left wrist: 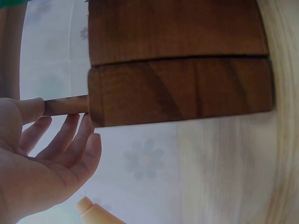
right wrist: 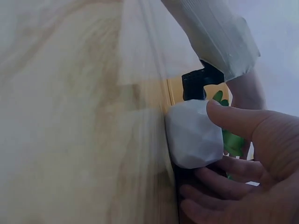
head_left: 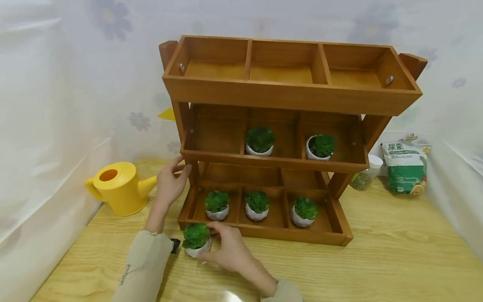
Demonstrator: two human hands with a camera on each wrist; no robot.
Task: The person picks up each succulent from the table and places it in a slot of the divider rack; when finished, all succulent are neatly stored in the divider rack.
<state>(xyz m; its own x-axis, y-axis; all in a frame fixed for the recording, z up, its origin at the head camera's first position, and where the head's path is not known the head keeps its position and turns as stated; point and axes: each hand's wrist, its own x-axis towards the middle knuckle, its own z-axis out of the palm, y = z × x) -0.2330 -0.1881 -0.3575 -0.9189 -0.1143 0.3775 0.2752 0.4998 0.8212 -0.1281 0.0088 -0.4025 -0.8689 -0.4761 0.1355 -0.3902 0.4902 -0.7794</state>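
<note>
In the head view my right hand [head_left: 230, 249] holds a small potted succulent [head_left: 196, 235] between thumb and fingers, at the table in front of the rack's left end. The right wrist view shows the thumb and fingers around its white faceted pot [right wrist: 194, 133]. My left hand [head_left: 172, 180] grips the left upright of a three-tier wooden plant rack [head_left: 290, 92]. Seen from the left wrist, the thumb lies on one side of that wooden upright [left wrist: 65, 106] and the fingers on the other. Succulents stand in all three bottom compartments, including the left one [head_left: 217, 205].
Two more succulents, one in the middle [head_left: 260, 140], sit on the second tier; the top tier holds none. A yellow watering can [head_left: 122, 188] stands left of my left arm. Behind the rack's right side are a white-lidded jar [head_left: 367, 173] and a green-and-white bag [head_left: 405, 167].
</note>
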